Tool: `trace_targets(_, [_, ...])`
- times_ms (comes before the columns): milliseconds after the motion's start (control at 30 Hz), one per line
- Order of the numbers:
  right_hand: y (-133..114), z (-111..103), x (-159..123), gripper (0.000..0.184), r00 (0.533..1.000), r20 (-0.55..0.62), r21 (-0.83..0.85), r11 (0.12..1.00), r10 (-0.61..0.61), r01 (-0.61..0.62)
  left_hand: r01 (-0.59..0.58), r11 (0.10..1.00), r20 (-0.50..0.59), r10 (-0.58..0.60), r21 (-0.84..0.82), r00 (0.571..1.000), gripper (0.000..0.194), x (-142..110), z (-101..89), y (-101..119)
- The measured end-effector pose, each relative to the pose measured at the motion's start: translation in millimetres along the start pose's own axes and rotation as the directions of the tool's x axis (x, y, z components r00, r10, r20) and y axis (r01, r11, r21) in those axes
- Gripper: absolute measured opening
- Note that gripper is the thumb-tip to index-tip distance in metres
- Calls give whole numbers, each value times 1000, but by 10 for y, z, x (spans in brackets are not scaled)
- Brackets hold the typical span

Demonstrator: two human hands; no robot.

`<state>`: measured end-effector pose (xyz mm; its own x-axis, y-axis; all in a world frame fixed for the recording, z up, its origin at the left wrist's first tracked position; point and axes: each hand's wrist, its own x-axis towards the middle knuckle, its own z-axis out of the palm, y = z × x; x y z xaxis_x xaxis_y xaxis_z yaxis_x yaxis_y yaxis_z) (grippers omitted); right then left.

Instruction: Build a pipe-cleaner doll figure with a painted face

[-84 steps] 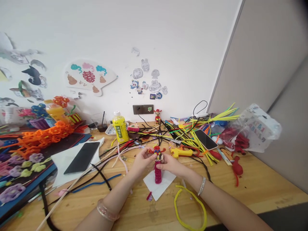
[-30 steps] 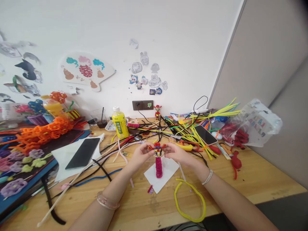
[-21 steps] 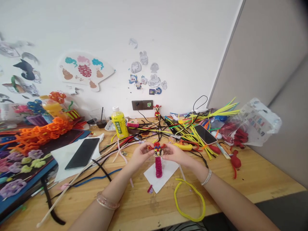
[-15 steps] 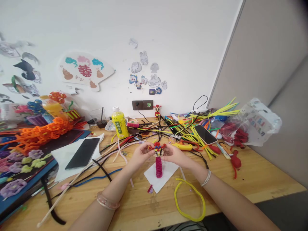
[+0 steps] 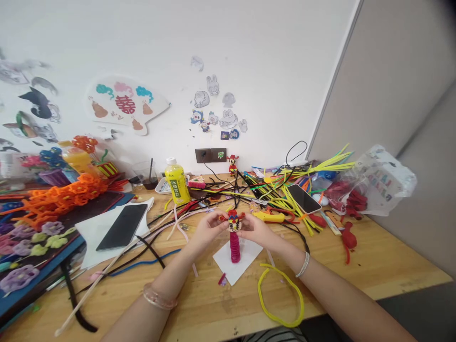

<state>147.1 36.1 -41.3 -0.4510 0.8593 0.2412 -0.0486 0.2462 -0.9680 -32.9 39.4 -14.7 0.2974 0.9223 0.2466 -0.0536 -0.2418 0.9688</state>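
Note:
Between my two hands stands a small pipe-cleaner figure with a red-and-blue hat and a pale face [image 5: 233, 226]. Its ribbed magenta body [image 5: 235, 249] rests upright on a white sheet of paper [image 5: 245, 256]. My left hand [image 5: 211, 229] pinches the left side of the head and hat. On the other side, my right hand [image 5: 257, 230] has its fingers closed at the right side of the hat and head. A yellow pipe-cleaner loop [image 5: 301, 304] lies near the front edge, and a magenta scrap [image 5: 222, 279] is beside the paper.
A yellow glue gun [image 5: 270, 217] lies just behind my right hand. Pipe cleaners [image 5: 261, 185] are heaped at the back, near a yellow drink bottle [image 5: 177, 183] and a similar red figure [image 5: 232, 166]. Phones [image 5: 123, 227] lie on both sides; orange fuzzy flowers [image 5: 67, 199] are left.
Both hands keep their hold on the figure's head, which has tilted or turned very slightly. Nothing else on the table has visibly moved.

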Motion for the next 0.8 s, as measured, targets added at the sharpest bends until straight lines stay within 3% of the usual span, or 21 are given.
trace_targets(800, [-55,63,-9,33,997,-68,-43,998,44,-47,35,999,-18,-35,1,999,23,-12,28,5])
